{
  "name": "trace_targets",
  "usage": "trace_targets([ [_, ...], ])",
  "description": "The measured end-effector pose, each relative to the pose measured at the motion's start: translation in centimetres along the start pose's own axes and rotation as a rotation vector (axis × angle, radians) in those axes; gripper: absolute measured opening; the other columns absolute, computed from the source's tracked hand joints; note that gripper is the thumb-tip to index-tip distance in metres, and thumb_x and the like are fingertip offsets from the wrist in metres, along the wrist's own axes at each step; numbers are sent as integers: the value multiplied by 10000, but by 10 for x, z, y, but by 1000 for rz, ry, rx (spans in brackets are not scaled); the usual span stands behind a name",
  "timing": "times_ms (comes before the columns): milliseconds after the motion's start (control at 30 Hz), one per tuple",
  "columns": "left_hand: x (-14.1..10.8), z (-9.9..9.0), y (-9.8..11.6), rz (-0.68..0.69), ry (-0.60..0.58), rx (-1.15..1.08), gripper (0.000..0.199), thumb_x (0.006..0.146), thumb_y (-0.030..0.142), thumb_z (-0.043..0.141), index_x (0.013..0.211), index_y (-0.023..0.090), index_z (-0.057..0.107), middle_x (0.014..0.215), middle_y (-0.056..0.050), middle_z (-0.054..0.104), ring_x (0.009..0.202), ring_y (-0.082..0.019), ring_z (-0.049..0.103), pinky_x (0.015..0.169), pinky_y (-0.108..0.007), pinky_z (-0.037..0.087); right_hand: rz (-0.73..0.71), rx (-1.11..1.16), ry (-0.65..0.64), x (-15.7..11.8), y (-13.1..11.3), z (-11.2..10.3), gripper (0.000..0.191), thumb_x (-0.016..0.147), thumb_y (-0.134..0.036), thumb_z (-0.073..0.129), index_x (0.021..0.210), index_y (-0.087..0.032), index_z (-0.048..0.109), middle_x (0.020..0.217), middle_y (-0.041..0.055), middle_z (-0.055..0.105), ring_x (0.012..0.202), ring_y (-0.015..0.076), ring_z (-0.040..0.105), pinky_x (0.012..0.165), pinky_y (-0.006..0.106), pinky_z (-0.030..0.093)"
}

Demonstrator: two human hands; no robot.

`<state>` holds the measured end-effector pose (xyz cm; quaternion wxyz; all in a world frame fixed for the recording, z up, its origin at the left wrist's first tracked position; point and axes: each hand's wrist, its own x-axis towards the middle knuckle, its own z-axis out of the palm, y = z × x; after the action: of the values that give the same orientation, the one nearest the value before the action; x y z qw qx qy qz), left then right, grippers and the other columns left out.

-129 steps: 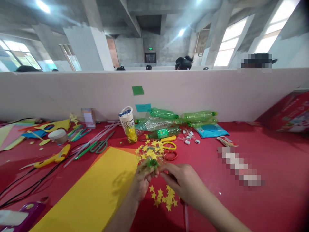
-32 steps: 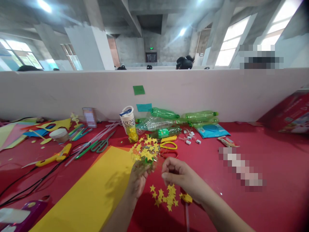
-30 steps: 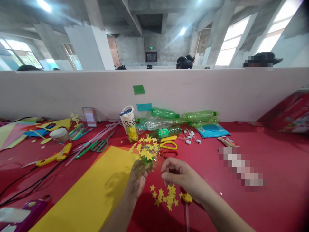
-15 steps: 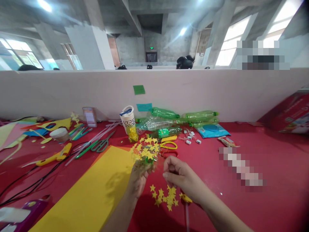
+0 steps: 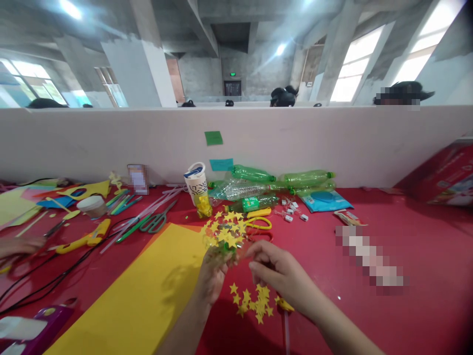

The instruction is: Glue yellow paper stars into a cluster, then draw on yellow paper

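My left hand [image 5: 213,271] is closed around a see-through plastic piece [image 5: 225,231] covered in small yellow stars, with some green low on it. My right hand [image 5: 271,264] is just to its right. Its fingers are bent, with a gap between thumb and index finger, and nothing shows between them. The index fingertip is at the edge of the plastic piece; I cannot tell whether it touches. Loose yellow stars [image 5: 258,301] lie on the red table below. Beside them, partly under my right forearm, is a yellow-tipped tool [image 5: 284,304] with a clear stick.
Yellow paper [image 5: 140,286] lies at left. Behind are a white cup [image 5: 195,185], green bottles [image 5: 254,173], yellow-handled scissors [image 5: 260,223] and a blue packet [image 5: 325,200]. Further left are grey scissors [image 5: 157,222], a yellow glue gun [image 5: 98,232] and another person's hand [image 5: 22,246].
My right hand's index finger has extended left to the edge of the starred plastic piece. Another person's hand has come in at the far left. My left hand stays nearly still.
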<state>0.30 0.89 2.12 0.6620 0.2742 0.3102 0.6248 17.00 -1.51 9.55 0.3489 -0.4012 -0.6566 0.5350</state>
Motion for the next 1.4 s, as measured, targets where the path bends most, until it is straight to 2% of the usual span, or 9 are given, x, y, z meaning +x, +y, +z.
trace_targets([
  [133, 1, -2, -2, 12, 13, -5, 150, 565, 121, 736, 658, 173, 630, 649, 19, 652, 598, -127, 602, 580, -236, 443, -86, -206, 1, -3, -9, -3, 70, 836, -234, 503, 795, -208, 552, 711, -10, 582, 658, 127, 533, 594, 228, 385],
  [300, 0, -1, -5, -3, -5, 4, 132, 578, 138, 736, 661, 171, 639, 673, 8, 663, 608, -141, 616, 600, -257, 451, -200, -351, 104, -4, -6, -2, 70, 805, -155, 487, 784, -213, 454, 698, -18, 528, 613, 112, 481, 560, 220, 368],
  [500, -1, 1, -5, 0, -43, 10, 106, 601, 132, 728, 656, 169, 646, 655, 11, 653, 608, -128, 599, 601, -242, 443, -293, -579, 124, -4, 1, -1, 123, 802, -120, 446, 861, -218, 489, 697, 1, 549, 587, 121, 475, 534, 232, 326],
  [633, -2, 1, -5, -10, -37, 7, 109, 602, 140, 733, 659, 170, 645, 650, 12, 654, 608, -124, 599, 601, -236, 448, -289, -726, 93, -7, -3, -1, 200, 818, -140, 438, 978, -214, 534, 695, 18, 573, 564, 133, 473, 521, 249, 305],
  [733, -4, 1, -5, -26, -31, 3, 105, 614, 129, 722, 673, 169, 646, 663, 8, 660, 609, -123, 603, 607, -239, 453, -294, -753, 93, -10, -9, -1, 227, 837, -166, 431, 1038, -206, 529, 670, 18, 562, 560, 140, 472, 517, 256, 300],
  [933, -4, -1, -6, -25, -17, -19, 140, 614, 132, 721, 708, 180, 629, 748, -8, 689, 652, -147, 621, 606, -253, 456, -315, -738, 177, -15, -15, -12, 175, 854, -198, 449, 1008, -228, 525, 616, -18, 515, 527, 122, 444, 522, 248, 309],
  [1100, -4, -1, -5, -65, -33, -13, 170, 640, 124, 710, 789, 171, 642, 793, -21, 688, 677, -144, 625, 619, -249, 465, -203, -664, 191, -11, -14, -16, 106, 841, -223, 481, 915, -216, 558, 587, -25, 531, 497, 112, 454, 495, 240, 316],
  [1300, -3, -3, -8, -81, -27, -35, 176, 627, 116, 717, 778, 162, 639, 750, -6, 675, 650, -126, 614, 617, -240, 478, -20, -211, 117, -4, -7, -4, 171, 854, -262, 464, 972, -207, 575, 626, -6, 625, 524, 120, 570, 500, 223, 409],
  [1400, -4, -5, -9, -78, -25, -43, 170, 631, 127, 720, 778, 162, 641, 756, -5, 675, 669, -124, 613, 620, -234, 481, 55, 40, 81, -2, -5, -2, 148, 848, -284, 484, 931, -192, 564, 608, -3, 641, 504, 120, 596, 502, 225, 450],
])
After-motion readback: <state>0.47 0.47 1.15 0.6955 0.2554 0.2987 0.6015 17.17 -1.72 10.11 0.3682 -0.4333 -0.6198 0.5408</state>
